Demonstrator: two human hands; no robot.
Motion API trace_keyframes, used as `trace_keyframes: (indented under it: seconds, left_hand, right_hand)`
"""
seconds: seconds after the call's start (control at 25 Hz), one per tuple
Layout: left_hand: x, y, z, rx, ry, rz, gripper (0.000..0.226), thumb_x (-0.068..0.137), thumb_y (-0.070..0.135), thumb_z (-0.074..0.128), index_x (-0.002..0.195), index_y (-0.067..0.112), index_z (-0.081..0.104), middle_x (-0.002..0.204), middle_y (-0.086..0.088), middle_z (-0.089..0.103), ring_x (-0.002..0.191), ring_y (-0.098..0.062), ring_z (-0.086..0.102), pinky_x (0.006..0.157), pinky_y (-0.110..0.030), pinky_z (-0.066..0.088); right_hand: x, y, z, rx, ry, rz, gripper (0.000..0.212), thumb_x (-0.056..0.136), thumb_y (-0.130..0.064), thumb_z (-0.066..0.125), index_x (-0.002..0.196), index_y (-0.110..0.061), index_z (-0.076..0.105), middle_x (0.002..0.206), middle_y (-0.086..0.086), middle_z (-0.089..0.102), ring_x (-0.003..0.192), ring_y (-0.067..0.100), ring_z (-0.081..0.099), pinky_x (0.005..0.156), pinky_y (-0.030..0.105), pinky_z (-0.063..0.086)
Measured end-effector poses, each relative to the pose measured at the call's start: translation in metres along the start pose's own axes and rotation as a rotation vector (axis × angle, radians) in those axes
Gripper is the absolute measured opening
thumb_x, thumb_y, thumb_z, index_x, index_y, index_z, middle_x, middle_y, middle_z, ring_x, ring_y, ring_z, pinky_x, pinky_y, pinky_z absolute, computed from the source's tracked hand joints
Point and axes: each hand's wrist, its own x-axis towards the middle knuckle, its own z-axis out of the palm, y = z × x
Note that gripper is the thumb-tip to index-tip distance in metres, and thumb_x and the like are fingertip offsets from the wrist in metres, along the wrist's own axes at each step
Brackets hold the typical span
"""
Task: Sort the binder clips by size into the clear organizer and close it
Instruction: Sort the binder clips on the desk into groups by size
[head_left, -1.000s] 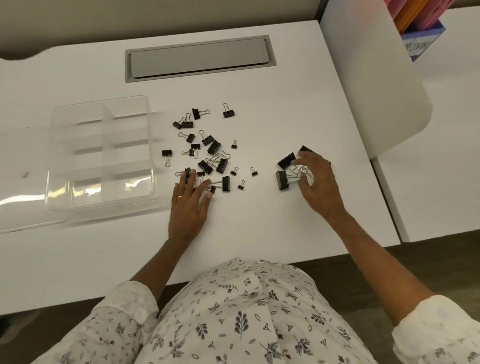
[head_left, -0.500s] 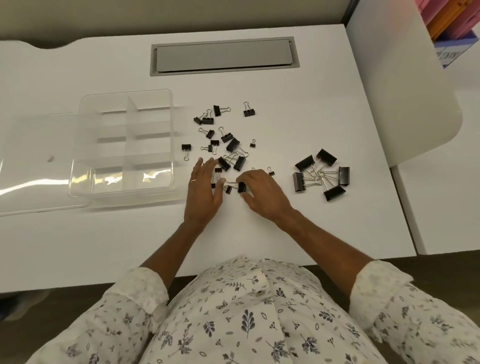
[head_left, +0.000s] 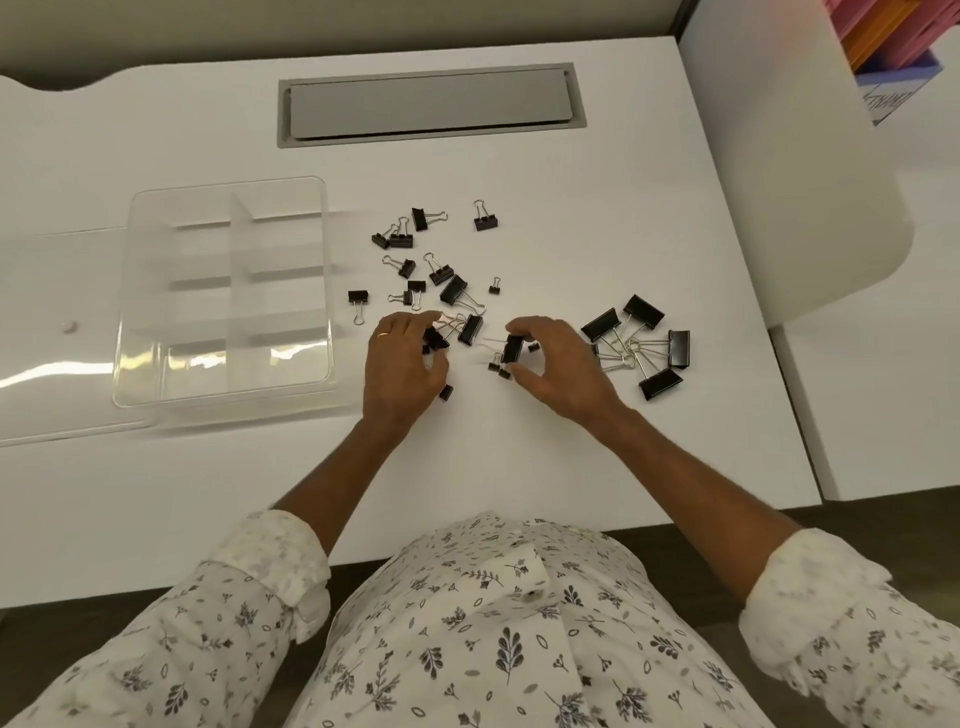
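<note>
Black binder clips of mixed sizes (head_left: 453, 289) lie scattered on the white desk. Several large clips (head_left: 637, 338) form a separate group to the right. The clear organizer (head_left: 226, 291), with empty divided compartments, stands open at the left; its clear lid (head_left: 47, 332) lies flat beside it. My left hand (head_left: 402, 366) has its fingers curled round a medium clip (head_left: 435, 340) at the pile's near edge. My right hand (head_left: 558, 364) pinches another medium clip (head_left: 512, 348), lifted just above a few tiny clips (head_left: 497, 368).
A grey cable-tray cover (head_left: 431, 106) is set into the desk at the back. A white chair back (head_left: 795, 171) rises at the right, with a second white desk (head_left: 883, 395) and coloured folders (head_left: 883, 36) beyond it.
My right hand left the large clips on the right, crossed to the middle pile and picked up a medium clip. My left hand curled its flat fingers round a clip.
</note>
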Motion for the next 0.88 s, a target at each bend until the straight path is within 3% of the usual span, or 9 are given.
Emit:
trace_keyframes:
  seconds: [0.12, 0.2, 0.32, 0.52, 0.6, 0.76, 0.88]
  left_hand:
    - [0.000, 0.007, -0.004, -0.123, -0.016, -0.019, 0.044, 0.087, 0.019, 0.068, 0.130, 0.025, 0.058, 0.108, 0.008, 0.066, 0.108, -0.015, 0.054, 0.100, -0.038, 0.045]
    - [0.002, 0.010, -0.003, -0.122, -0.066, -0.025, 0.050, 0.088, 0.025, 0.071, 0.135, 0.024, 0.054, 0.120, 0.005, 0.063, 0.112, -0.015, 0.053, 0.101, -0.035, 0.042]
    - [0.007, 0.007, 0.001, -0.042, -0.128, -0.055, 0.058, 0.087, 0.033, 0.075, 0.139, 0.021, 0.052, 0.132, 0.001, 0.060, 0.122, -0.021, 0.051, 0.103, -0.042, 0.041]
    - [0.013, 0.008, -0.006, -0.114, -0.201, -0.099, 0.053, 0.089, 0.024, 0.077, 0.137, 0.021, 0.056, 0.135, -0.001, 0.061, 0.126, -0.023, 0.053, 0.108, -0.041, 0.044]
    - [0.015, 0.012, -0.013, -0.146, -0.170, -0.128, 0.051, 0.088, 0.025, 0.078, 0.135, 0.025, 0.057, 0.133, 0.003, 0.061, 0.122, -0.019, 0.057, 0.104, -0.042, 0.050]
    - [0.032, 0.042, -0.018, -0.284, -0.056, -0.123, 0.052, 0.088, 0.029, 0.079, 0.134, 0.027, 0.058, 0.130, 0.010, 0.062, 0.118, -0.006, 0.060, 0.099, -0.030, 0.054]
    - [0.065, 0.083, 0.000, -0.328, -0.064, -0.056, 0.055, 0.086, 0.027, 0.080, 0.136, 0.024, 0.056, 0.127, 0.010, 0.062, 0.115, -0.005, 0.062, 0.101, -0.034, 0.052]
  right_hand:
    - [0.013, 0.018, -0.018, 0.007, 0.067, 0.071, 0.047, 0.086, -0.026, 0.075, 0.130, -0.018, 0.058, 0.124, -0.005, 0.064, 0.107, 0.013, 0.057, 0.099, 0.034, 0.046]
    - [0.021, 0.027, -0.030, 0.011, 0.092, 0.104, 0.048, 0.085, -0.027, 0.076, 0.129, -0.018, 0.059, 0.124, -0.006, 0.064, 0.106, 0.011, 0.057, 0.098, 0.033, 0.046]
    - [0.031, 0.038, -0.044, 0.029, 0.112, 0.117, 0.048, 0.085, -0.024, 0.076, 0.129, -0.017, 0.059, 0.125, -0.007, 0.064, 0.107, 0.010, 0.058, 0.099, 0.035, 0.048]
    - [0.048, 0.059, -0.065, 0.072, 0.115, 0.132, 0.047, 0.083, -0.019, 0.076, 0.127, -0.016, 0.059, 0.122, -0.007, 0.066, 0.104, 0.010, 0.061, 0.099, 0.038, 0.050]
    - [0.055, 0.069, -0.072, 0.087, 0.100, 0.139, 0.047, 0.083, -0.019, 0.076, 0.127, -0.017, 0.059, 0.122, -0.009, 0.065, 0.105, 0.009, 0.061, 0.099, 0.038, 0.050]
    - [0.071, 0.085, -0.085, 0.099, 0.082, 0.144, 0.048, 0.082, -0.019, 0.076, 0.126, -0.018, 0.058, 0.122, -0.009, 0.065, 0.105, 0.009, 0.061, 0.098, 0.039, 0.051]
    - [0.083, 0.098, -0.096, 0.101, 0.097, 0.168, 0.050, 0.081, -0.020, 0.077, 0.126, -0.018, 0.057, 0.121, -0.009, 0.065, 0.104, 0.008, 0.062, 0.097, 0.039, 0.052]
